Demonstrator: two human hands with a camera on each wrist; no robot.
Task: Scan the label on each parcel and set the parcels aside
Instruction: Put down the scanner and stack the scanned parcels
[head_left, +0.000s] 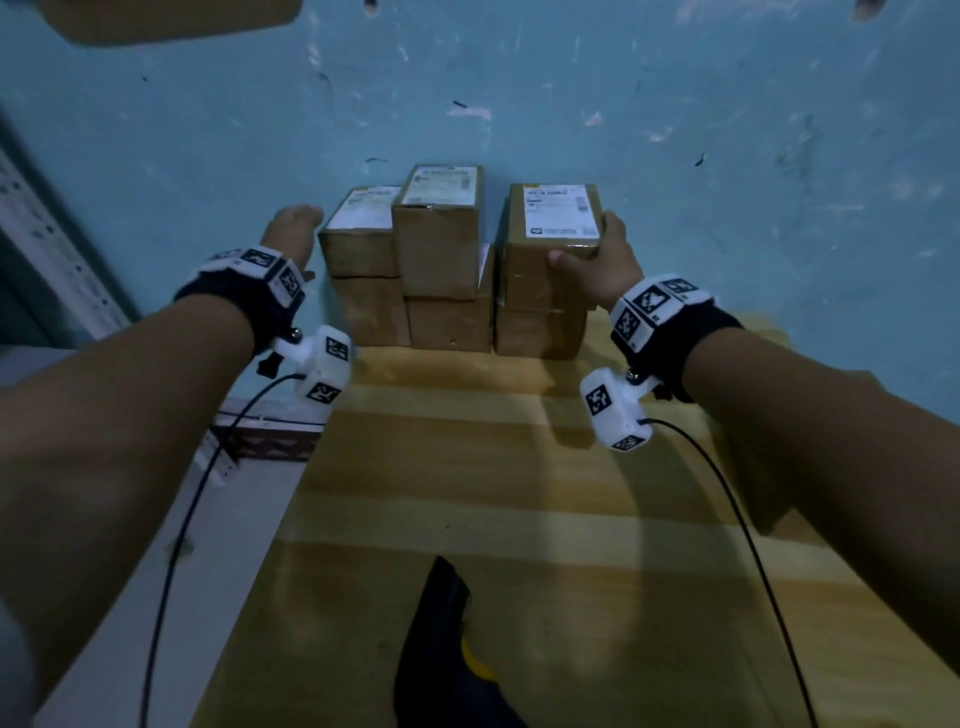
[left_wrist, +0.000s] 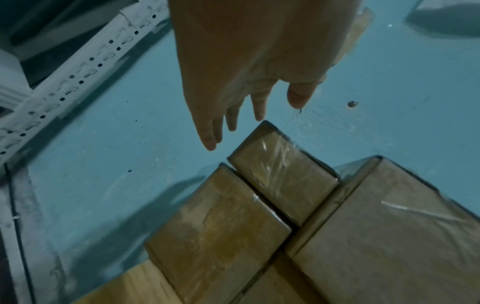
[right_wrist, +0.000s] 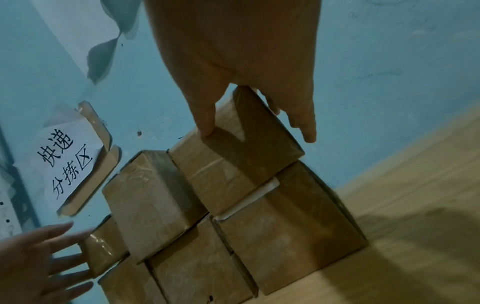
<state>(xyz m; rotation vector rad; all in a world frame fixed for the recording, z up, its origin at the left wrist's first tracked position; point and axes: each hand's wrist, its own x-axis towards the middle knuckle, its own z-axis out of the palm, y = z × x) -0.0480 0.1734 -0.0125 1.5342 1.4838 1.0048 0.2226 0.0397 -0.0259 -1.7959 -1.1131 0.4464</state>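
Nearest us a black scanner (head_left: 447, 644) lies on the worktop (head_left: 467, 467); our right hand (head_left: 597, 260) grips the top right parcel (head_left: 550, 228), our left hand (head_left: 291, 228) spread wide beside the stack.

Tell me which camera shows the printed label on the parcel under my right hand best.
The head view: the top right parcel's white label faces that camera, though its print is blurred. The right wrist view shows only that parcel's brown sides under the right hand; the left wrist view shows no label.
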